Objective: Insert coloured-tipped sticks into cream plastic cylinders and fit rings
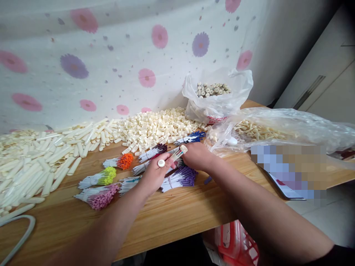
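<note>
My left hand (155, 173) is closed around a multicolour pen part (179, 152), a pale slotted tube with a round white end and coloured refills showing inside. A second round white cap (161, 163) shows by its thumb. My right hand (196, 154) reaches beyond it among the refill bundles, its fingers hidden behind the wrist and the pen part. Close by lie purple refills (183, 176), dark blue refills (194, 136) and dark red refills (158, 150). To the left are orange refills (124, 161), yellow refills (107, 176) and pink refills (102, 197).
Cream pen tubes (55, 159) and short slotted pieces (155, 127) are heaped along the back. A plastic bag (219, 109) of white-capped parts stands behind; another clear bag (294, 125) lies right. A phone (285, 181) sits near the right edge, a red basket (235, 244) below the table.
</note>
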A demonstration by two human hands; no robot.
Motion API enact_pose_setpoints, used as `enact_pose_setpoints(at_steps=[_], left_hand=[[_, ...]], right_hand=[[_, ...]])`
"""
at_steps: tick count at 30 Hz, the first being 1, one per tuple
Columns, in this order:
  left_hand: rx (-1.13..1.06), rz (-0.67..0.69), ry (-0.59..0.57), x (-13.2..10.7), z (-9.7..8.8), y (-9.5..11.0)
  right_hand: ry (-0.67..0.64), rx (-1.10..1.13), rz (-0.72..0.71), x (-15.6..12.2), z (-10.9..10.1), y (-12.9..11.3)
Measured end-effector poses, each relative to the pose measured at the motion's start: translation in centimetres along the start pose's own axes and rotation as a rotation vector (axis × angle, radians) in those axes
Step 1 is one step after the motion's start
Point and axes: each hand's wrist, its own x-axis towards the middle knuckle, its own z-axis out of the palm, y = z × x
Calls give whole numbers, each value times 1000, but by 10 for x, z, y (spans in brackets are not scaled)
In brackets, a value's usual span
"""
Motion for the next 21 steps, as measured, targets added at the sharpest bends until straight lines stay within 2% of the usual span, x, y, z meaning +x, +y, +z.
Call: enact_pose_setpoints(at_steps=[5, 9, 12, 15, 17, 19, 21], left_hand=[[15, -7, -9, -2, 3, -5], [-20, -12, -12, -3, 2, -10], [-22, -18, -23, -4, 1, -13], [-99, -11, 16, -5, -2, -17], [-190, 25, 112, -7, -7, -19], [-280, 70, 177, -8, -13, -21], [-359, 77, 115, -9, -18, -20]], right_hand=[[-11, -1, -7, -2, -3, 7], [-12, -26, -16, -6, -7, 25], [-25, -19, 97, -13, -12, 48], [7, 117, 186, -20, -19, 65], [69, 286, 103, -22, -23, 66], [124, 445, -63, -20, -25, 55], [153, 547, -213, -17, -24, 38]])
